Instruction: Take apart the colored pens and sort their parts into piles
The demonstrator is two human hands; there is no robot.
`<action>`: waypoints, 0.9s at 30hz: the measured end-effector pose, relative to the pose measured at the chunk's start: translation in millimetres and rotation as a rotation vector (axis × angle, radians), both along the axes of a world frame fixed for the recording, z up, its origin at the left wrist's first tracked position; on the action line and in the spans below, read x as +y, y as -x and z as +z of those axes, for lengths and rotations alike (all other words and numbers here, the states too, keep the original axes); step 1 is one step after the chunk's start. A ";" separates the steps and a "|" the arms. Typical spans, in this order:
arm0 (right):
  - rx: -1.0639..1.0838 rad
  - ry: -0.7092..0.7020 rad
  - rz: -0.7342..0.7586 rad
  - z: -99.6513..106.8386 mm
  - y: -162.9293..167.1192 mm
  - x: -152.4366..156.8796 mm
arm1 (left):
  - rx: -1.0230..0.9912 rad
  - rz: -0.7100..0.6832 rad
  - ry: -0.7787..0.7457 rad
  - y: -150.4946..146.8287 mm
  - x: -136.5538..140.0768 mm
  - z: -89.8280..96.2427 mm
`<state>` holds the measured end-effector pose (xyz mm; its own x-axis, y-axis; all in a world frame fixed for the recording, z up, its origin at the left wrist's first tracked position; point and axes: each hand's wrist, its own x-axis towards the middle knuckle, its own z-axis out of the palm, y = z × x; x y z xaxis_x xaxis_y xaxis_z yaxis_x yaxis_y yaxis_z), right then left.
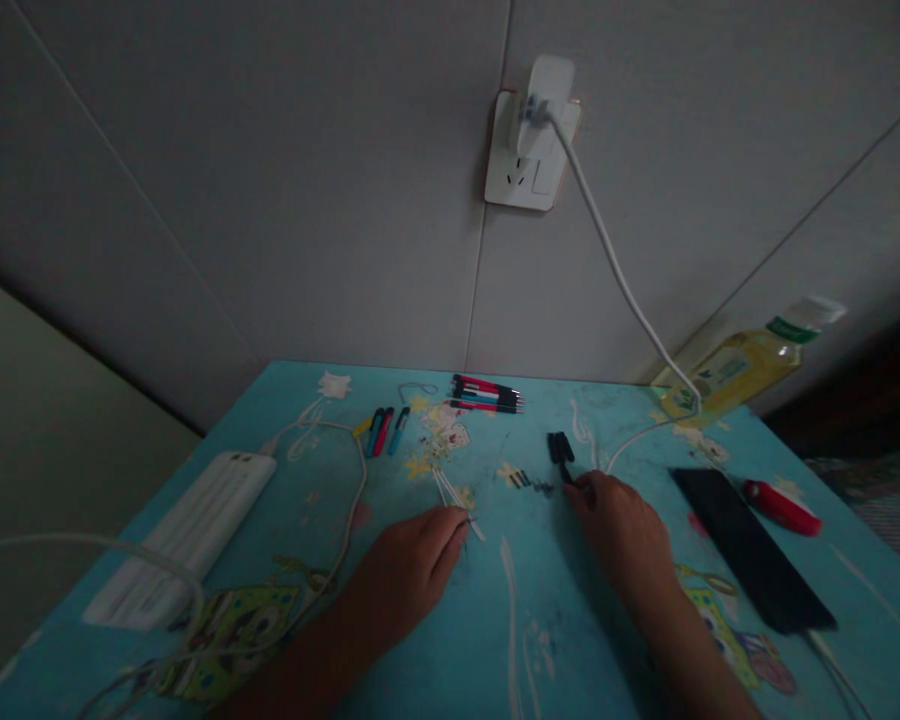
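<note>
My left hand (424, 560) is closed in a pinch beside several thin white sticks (447, 488) that look like pen refills. A small tip shows at its fingers, too small to name. My right hand (622, 525) pinches a short black pen part (566, 474), just below more black pen parts (560, 447) lying side by side. Between the hands lie small dark pieces (520, 479) and tiny dark bits (544, 488). Farther back are several whole pens (486, 394) in a stack. To their left lie blue, red and dark pen barrels (382, 433).
A white power bank (184, 540) with cables lies left on the blue table (450, 650). At right are a black phone (750, 545), a red object (782, 507) and a bottle of yellow liquid (750, 365). A white cable (607, 245) hangs from the wall charger (547, 105).
</note>
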<state>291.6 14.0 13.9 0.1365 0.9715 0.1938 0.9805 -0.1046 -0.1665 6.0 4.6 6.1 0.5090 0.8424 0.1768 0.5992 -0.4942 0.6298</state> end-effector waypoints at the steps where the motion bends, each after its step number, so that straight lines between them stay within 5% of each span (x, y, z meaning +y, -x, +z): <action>1: -0.003 -0.005 0.000 0.9 0.6 0.1 | -0.012 0.002 -0.003 -0.1 0.1 0.8; 6: 0.175 -0.089 0.047 8.9 10.1 1.4 | -0.022 0.024 0.008 -1.5 1.8 2.9; 14: 0.718 -0.023 0.515 20.8 47.1 -11.6 | 0.001 0.027 -0.007 -2.1 5.7 -0.7; 27: 0.792 0.025 0.626 22.1 55.1 -15.9 | 0.072 -0.034 0.025 -2.2 2.7 2.4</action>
